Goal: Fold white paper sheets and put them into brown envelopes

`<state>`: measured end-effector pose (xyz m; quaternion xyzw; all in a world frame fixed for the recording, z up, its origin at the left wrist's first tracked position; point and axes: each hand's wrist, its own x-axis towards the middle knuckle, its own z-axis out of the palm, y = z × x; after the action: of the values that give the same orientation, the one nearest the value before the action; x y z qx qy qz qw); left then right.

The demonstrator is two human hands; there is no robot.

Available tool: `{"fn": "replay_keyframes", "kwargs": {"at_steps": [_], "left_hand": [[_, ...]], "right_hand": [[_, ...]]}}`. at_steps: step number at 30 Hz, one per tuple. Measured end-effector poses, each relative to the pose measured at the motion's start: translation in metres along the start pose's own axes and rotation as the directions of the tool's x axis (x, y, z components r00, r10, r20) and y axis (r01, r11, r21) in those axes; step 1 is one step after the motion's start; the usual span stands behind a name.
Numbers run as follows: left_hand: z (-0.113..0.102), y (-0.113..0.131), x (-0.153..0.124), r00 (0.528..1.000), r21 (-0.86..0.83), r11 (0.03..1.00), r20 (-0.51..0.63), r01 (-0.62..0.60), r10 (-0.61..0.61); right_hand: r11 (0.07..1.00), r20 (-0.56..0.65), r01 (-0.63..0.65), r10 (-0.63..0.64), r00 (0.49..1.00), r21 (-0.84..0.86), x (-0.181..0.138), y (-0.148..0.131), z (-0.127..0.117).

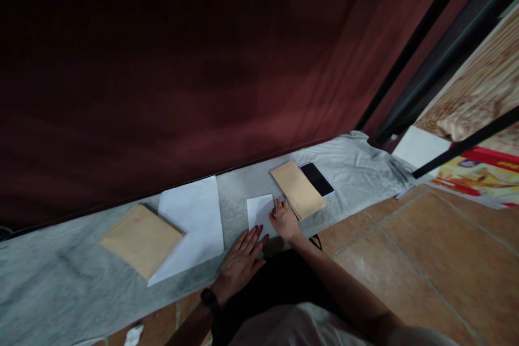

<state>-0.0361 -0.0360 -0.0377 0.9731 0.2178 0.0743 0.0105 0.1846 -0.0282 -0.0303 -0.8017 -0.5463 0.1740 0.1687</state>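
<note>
My left hand lies flat with fingers stretched out on the grey cloth, its fingertips at the near edge of a small folded white paper. My right hand rests on the right side of that paper, fingers curled down onto it. Just right of this hand lies a stack of brown envelopes. A black band is on my left wrist.
A phone lies beside the envelope stack. To the left are a large white sheet and another brown envelope. A dark red curtain hangs behind. Tiled floor, black poles and printed material are at the right.
</note>
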Motion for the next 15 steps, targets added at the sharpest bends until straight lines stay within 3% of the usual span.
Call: {"fn": "replay_keyframes", "kwargs": {"at_steps": [6,10,12,13,15], "left_hand": [[0.009,-0.003,-0.002,0.999,-0.062,0.997,-0.014,0.046,-0.047],[0.01,0.004,0.004,0.976,-0.224,0.951,0.02,0.214,-0.215],[0.003,0.01,0.015,0.916,-0.427,0.827,0.011,0.367,-0.401],[-0.002,0.014,0.023,0.862,-0.561,0.71,0.012,0.425,-0.507],[-0.017,0.019,0.042,0.714,-0.864,0.33,0.047,0.38,-0.698]], "right_hand": [[0.997,0.02,-0.036,0.035,0.999,0.068,0.009,-0.002,-0.005],[0.988,0.029,0.037,-0.042,0.999,0.148,0.004,-0.01,-0.019],[0.979,-0.013,0.092,-0.091,0.996,0.18,-0.004,-0.021,-0.031],[0.972,-0.044,0.131,-0.124,0.991,0.195,-0.008,-0.028,-0.038],[0.94,-0.125,0.251,-0.227,0.966,0.231,-0.019,-0.044,-0.05]]}}
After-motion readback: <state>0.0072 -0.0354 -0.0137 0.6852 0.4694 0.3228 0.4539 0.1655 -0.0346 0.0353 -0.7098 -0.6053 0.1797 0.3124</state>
